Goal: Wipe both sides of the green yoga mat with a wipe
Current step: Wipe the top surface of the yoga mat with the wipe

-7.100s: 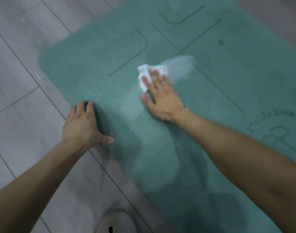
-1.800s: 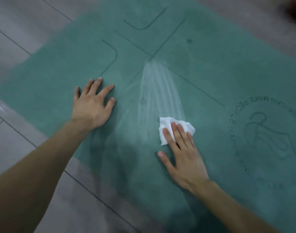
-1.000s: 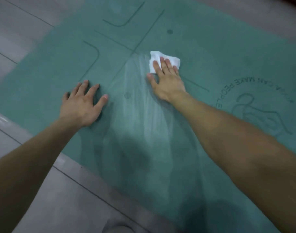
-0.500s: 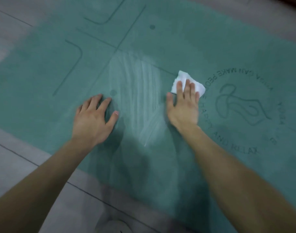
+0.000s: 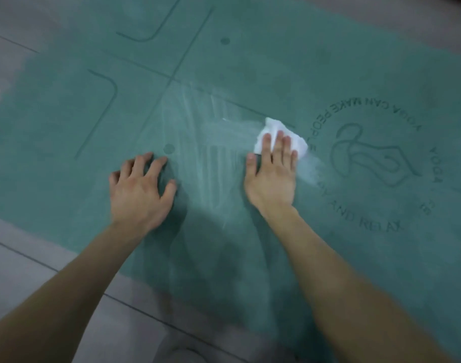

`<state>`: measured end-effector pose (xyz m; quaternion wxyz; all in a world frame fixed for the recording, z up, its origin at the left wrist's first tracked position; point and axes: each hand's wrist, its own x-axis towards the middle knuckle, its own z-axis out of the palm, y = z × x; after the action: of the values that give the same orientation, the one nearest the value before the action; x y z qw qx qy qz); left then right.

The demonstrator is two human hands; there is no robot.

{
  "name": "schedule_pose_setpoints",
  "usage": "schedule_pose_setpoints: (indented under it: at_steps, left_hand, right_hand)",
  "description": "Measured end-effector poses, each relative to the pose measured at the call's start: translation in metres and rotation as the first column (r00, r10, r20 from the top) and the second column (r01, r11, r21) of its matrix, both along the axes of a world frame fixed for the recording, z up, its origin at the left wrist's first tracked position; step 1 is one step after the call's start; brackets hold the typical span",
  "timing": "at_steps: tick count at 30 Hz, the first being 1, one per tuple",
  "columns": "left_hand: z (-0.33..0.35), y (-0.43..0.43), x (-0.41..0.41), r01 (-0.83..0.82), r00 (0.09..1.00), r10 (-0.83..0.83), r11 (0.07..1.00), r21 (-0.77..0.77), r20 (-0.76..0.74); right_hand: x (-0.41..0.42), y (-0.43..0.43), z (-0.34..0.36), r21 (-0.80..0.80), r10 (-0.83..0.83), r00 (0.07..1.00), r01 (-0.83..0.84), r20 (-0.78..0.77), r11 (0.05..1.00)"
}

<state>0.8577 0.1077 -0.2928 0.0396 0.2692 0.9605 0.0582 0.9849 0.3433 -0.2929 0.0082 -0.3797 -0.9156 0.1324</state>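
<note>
While only one patch shows wet, the job reads as early: most of this face looks dry, and the underside is not turned up yet.

- Mat (image 5: pixel 276 48): green, flat on the floor, printed face up. Surface matte and fine-grained, probably grippy rubber. Thin grooved guide lines, some with rounded corners, run left of and above the logo.
- Floor (image 5: pixel 28 271): grey boards with thin dark seams, showing beyond the mat's near edge, well down-left of the logo.
- Logo (image 5: pixel 376 158): ring of lettering round a line figure, pressed into the mat, upside down to the wearer.
- Streaks (image 5: pixel 213 142): pale, damp, straight strokes just left of the logo, some crossing; a smear reaches its left lettering.
- Left hand (image 5: pixel 140 189): well left of the logo, past the streaks, fingers spread and planted on the mat, holding nothing; likely bracing.
- Right hand (image 5: pixel 272 176): just left of the logo, apart from the other hand, straight fingers pressing the wipe down.
- Wipe (image 5: pixel 281 137): white, thin, crumpled, flat under the fingertips, almost touching the logo's ring.
</note>
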Motion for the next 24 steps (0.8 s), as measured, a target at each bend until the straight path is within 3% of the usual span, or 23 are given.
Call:
schedule_pose_setpoints:
  at_steps: [3, 6, 8, 11, 14, 15, 17, 20, 22, 24]
  left_hand:
    - [0.001, -0.008, -0.006, 0.063, 0.998, -0.063, 0.998, -0.018, -0.009]
    - [0.001, -0.011, -0.013, 0.084, 0.996, -0.084, 0.996, -0.033, 0.002]
    - [0.001, -0.014, -0.010, 0.075, 0.997, -0.075, 0.996, -0.043, -0.011]
    - [-0.001, -0.013, -0.008, 0.067, 0.998, -0.067, 0.998, -0.021, -0.016]
    - [-0.004, -0.009, -0.007, 0.060, 0.998, -0.060, 0.998, -0.021, -0.023]
    - [-0.005, -0.009, -0.007, 0.061, 0.998, -0.061, 0.998, -0.016, -0.016]
    - [-0.003, -0.012, -0.008, 0.076, 0.997, -0.076, 0.997, -0.017, 0.005]
    - [-0.001, -0.015, -0.018, 0.097, 0.995, -0.097, 0.995, -0.006, 0.034]
    - [-0.002, -0.015, -0.017, 0.086, 0.995, -0.086, 0.996, -0.014, 0.044]
    - [-0.003, -0.015, -0.014, 0.065, 0.997, -0.064, 0.997, -0.029, 0.044]
  right_hand:
    - [-0.116, -0.004, 0.002, -0.092, 0.249, 0.968, -0.247, 0.012, 0.965]
    - [-0.131, 0.005, 0.000, -0.072, 0.314, 0.948, -0.311, 0.046, 0.948]
    - [-0.073, 0.017, -0.006, -0.043, 0.252, 0.968, -0.252, 0.006, 0.967]
    - [0.049, 0.042, -0.005, 0.016, 0.002, 1.000, -0.002, 0.014, 1.000]
    - [0.063, 0.035, -0.004, 0.053, -0.211, 0.977, 0.209, 0.037, 0.977]
    - [0.039, 0.020, -0.002, 0.056, -0.166, 0.985, 0.164, 0.050, 0.985]
    - [-0.023, -0.020, -0.004, 0.030, 0.083, 0.996, -0.083, 0.016, 0.996]
    - [-0.084, -0.062, 0.000, -0.049, 0.423, 0.906, -0.422, 0.005, 0.905]
    - [-0.073, -0.047, 0.001, -0.058, 0.504, 0.863, -0.502, 0.032, 0.863]
    - [-0.029, -0.013, -0.004, -0.047, 0.427, 0.904, -0.426, 0.022, 0.904]
